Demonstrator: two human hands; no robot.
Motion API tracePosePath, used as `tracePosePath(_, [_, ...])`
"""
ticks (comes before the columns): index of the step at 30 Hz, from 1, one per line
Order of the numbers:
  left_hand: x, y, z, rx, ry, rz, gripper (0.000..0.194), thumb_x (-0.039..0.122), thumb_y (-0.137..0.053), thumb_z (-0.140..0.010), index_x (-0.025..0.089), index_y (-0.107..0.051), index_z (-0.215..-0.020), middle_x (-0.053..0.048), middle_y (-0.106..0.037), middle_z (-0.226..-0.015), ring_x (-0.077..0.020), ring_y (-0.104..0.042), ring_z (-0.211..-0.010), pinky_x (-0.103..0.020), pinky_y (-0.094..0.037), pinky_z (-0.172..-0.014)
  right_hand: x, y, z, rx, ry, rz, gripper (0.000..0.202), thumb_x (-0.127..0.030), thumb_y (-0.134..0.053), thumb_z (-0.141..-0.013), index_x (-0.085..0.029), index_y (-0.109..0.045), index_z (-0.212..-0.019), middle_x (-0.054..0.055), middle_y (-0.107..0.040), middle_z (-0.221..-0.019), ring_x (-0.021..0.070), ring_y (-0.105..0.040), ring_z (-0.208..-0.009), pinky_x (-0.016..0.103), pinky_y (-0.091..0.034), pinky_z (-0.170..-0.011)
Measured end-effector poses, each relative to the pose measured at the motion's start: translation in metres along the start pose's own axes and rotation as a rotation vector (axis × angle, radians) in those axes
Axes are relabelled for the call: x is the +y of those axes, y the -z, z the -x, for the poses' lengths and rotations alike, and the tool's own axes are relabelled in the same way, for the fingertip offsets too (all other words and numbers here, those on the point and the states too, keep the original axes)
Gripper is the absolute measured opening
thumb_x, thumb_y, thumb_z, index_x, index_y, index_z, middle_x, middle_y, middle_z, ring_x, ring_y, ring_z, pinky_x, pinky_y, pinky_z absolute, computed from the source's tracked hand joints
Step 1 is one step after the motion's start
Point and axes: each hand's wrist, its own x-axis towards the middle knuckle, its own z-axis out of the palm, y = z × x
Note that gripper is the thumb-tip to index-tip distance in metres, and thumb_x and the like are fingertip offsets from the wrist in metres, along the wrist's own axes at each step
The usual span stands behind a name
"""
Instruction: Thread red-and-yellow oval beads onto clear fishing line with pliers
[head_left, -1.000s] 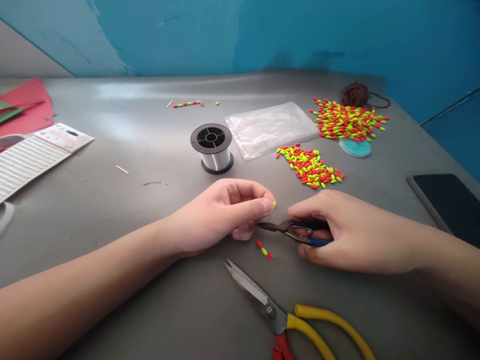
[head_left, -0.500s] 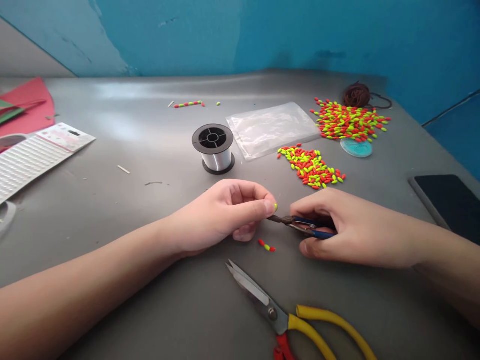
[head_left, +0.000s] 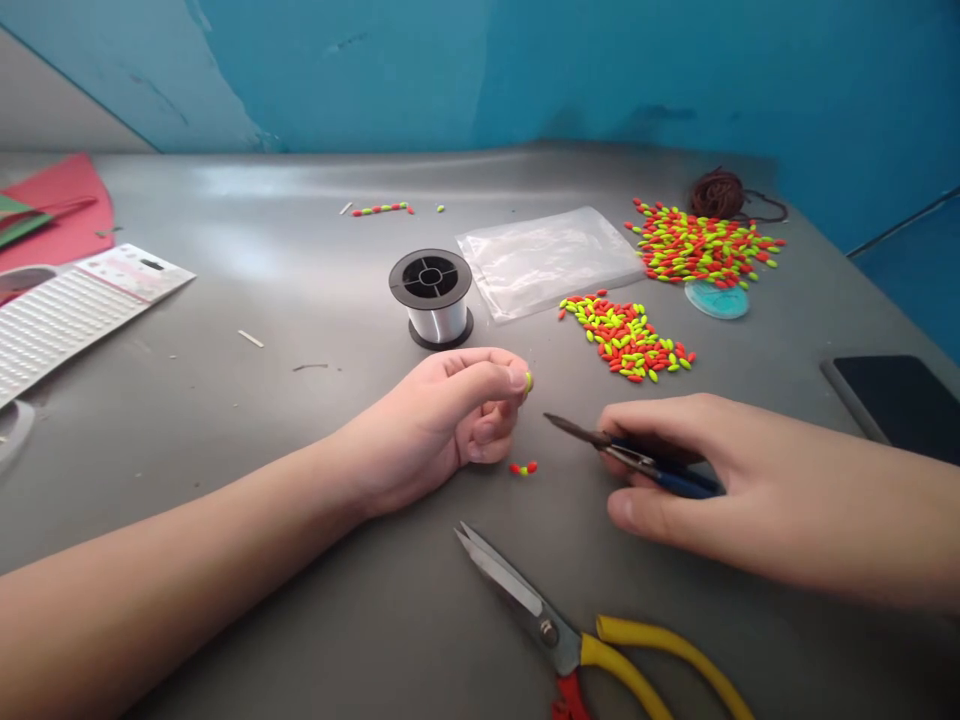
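Observation:
Between the thumb and forefinger of my left hand (head_left: 457, 430) a yellow-green bead (head_left: 529, 384) is pinched; any line through it is too fine to make out. Just below those fingers hangs or lies a short row of red and yellow-green beads (head_left: 524, 469). My right hand (head_left: 720, 470) is closed around blue-handled pliers (head_left: 645, 462), whose dark jaws point left, a little apart from my left fingertips. Nearer to me lie scissors (head_left: 549, 630) with yellow handles. A black spool of clear line (head_left: 437, 322) stands upright beyond my left hand.
Two heaps of loose beads, a near one (head_left: 630, 338) and a far one (head_left: 705, 243), lie at right. About them are a clear plastic bag (head_left: 551, 262), a turquoise disc (head_left: 718, 300), brown yarn (head_left: 717, 193) and a phone (head_left: 900, 405). A white patterned card (head_left: 75, 310) lies at left.
My right hand has drawn the pliers away to the right from my left fingers. My left hand has risen slightly with the bead, and the short bead row has shifted up and left.

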Motion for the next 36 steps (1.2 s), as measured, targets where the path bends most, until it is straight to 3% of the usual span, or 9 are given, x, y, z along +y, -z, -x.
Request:
tracePosePath(3, [0.0, 0.0, 0.001, -0.019, 0.019, -0.018, 0.024, 0.027, -0.077, -0.089, 0.016, -0.06, -0.077, 0.005, -0.04, -0.064, -0.0066, -0.03, -0.055, -0.02, -0.026, -0.052, -0.003, 0.002, -0.003, 0.078, -0.105, -0.001, 0.039, -0.061, -0.073, -0.082, -0.024, -0.069, -0.095, 0.007, -0.075, -0.098, 0.0295, -0.067, -0.086, 0.033, -0.048, -0.063])
tracePosePath(5, [0.0, 0.0, 0.002, -0.026, 0.041, -0.049, 0.024, 0.028, -0.079, -0.089, 0.017, -0.061, -0.078, 0.005, -0.041, -0.059, -0.0066, -0.031, -0.054, -0.02, -0.027, -0.052, -0.007, 0.002, -0.005, 0.051, -0.142, -0.026, 0.041, -0.063, -0.073, -0.082, -0.024, -0.069, -0.094, 0.005, -0.072, -0.094, 0.0276, -0.066, -0.085, 0.032, -0.048, -0.063])
tracePosePath(15, [-0.001, 0.0, 0.001, -0.06, 0.072, -0.125, 0.024, 0.029, -0.084, -0.086, 0.017, -0.064, -0.081, 0.005, -0.049, -0.057, -0.0065, -0.037, -0.053, -0.02, -0.03, -0.051, -0.006, -0.006, -0.013, -0.028, -0.056, -0.111, 0.04, -0.05, -0.069, -0.088, -0.023, -0.045, -0.071, -0.003, -0.042, -0.071, 0.015, -0.043, -0.064, 0.028, -0.03, -0.05])
tracePosePath(23, [-0.002, -0.002, 0.003, -0.049, 0.022, -0.156, 0.021, 0.032, -0.078, -0.093, 0.016, -0.067, -0.085, 0.005, -0.05, -0.065, -0.0062, -0.04, -0.058, -0.019, -0.035, -0.055, -0.004, -0.008, -0.018, -0.091, -0.078, -0.407, 0.032, -0.034, -0.073, -0.083, -0.022, -0.045, -0.072, -0.005, -0.041, -0.071, 0.0137, -0.04, -0.067, 0.027, -0.029, -0.054])
tracePosePath(29, [-0.003, -0.002, 0.005, -0.085, 0.009, -0.169, 0.027, 0.034, -0.076, -0.095, 0.017, -0.061, -0.08, 0.005, -0.051, -0.068, -0.0073, -0.041, -0.061, -0.022, -0.037, -0.062, -0.012, -0.012, -0.017, -0.264, -0.145, -0.661, 0.031, -0.024, -0.071, -0.081, -0.024, -0.04, -0.077, -0.01, -0.036, -0.06, 0.009, -0.032, -0.054, 0.024, -0.024, -0.048])
tracePosePath(36, [-0.001, -0.005, 0.003, -0.109, 0.032, -0.095, 0.034, 0.035, -0.073, -0.097, 0.018, -0.052, -0.076, 0.004, -0.048, -0.068, -0.0086, -0.038, -0.062, -0.023, -0.032, -0.061, -0.009, -0.018, -0.022, -0.218, -0.104, -0.779, 0.029, -0.021, -0.069, -0.074, -0.024, -0.04, -0.075, -0.012, -0.032, -0.052, 0.0067, -0.028, -0.045, 0.022, -0.018, -0.042])
